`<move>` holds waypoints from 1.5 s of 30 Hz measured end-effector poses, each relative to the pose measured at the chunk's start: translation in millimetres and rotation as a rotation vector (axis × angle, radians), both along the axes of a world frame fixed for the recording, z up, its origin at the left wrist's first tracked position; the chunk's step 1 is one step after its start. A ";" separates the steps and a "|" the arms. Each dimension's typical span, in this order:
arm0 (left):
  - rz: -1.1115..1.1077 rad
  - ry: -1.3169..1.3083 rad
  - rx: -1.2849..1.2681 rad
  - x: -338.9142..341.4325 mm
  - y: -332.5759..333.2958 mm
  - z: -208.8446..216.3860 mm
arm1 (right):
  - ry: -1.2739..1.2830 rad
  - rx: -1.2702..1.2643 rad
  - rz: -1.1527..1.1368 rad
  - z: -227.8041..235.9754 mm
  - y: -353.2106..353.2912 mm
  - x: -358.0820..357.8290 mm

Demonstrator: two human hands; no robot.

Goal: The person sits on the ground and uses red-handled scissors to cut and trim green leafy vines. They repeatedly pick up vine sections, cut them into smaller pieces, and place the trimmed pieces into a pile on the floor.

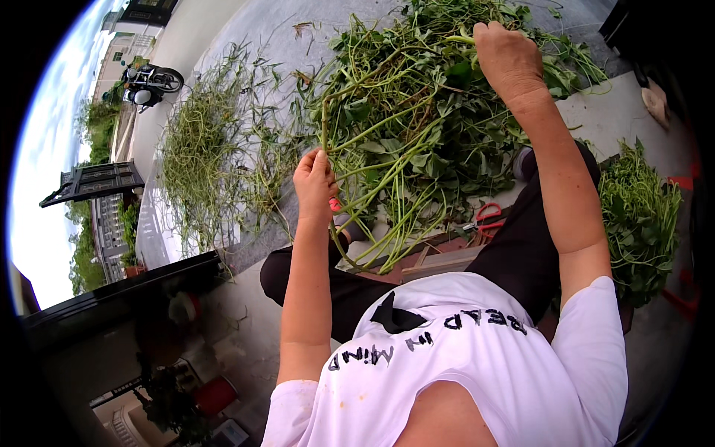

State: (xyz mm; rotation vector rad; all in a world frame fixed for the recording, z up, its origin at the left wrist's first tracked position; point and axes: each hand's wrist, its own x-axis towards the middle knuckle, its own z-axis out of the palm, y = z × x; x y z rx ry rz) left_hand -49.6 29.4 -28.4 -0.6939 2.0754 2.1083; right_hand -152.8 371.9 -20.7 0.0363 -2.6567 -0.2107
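My left hand is closed on a leafy vine's long green stem, and several bare stems trail down beside it toward my lap. Farther out on the right, my right hand is curled over the far side of the heap, with a pale green stem coming out of its fingers. A big tangled heap of leafy vines lies in front of me, between and beyond my hands. Scissors with red handles rest near my right leg, below the heap.
Thin stripped stems lie spread on the ground at left. A bundle of green shoots sits by my right side. Beyond the left stems stands a motorcycle, and a dark gate is nearer. A red bucket-like container is at lower left.
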 end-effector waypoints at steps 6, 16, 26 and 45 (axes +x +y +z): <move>0.019 0.000 0.130 13.0 21.1 1.2 | -0.060 -0.268 0.306 3.1 -23.8 23.5; -0.084 0.054 0.152 27.3 71.0 17.8 | -0.574 -0.717 0.871 -20.0 -113.0 84.2; -0.156 0.214 -0.397 17.4 76.4 -18.3 | -0.745 -0.788 0.587 -34.1 -132.8 65.4; -0.207 0.277 -0.656 51.7 47.5 -34.9 | -0.551 -0.383 0.610 -16.7 -67.9 69.4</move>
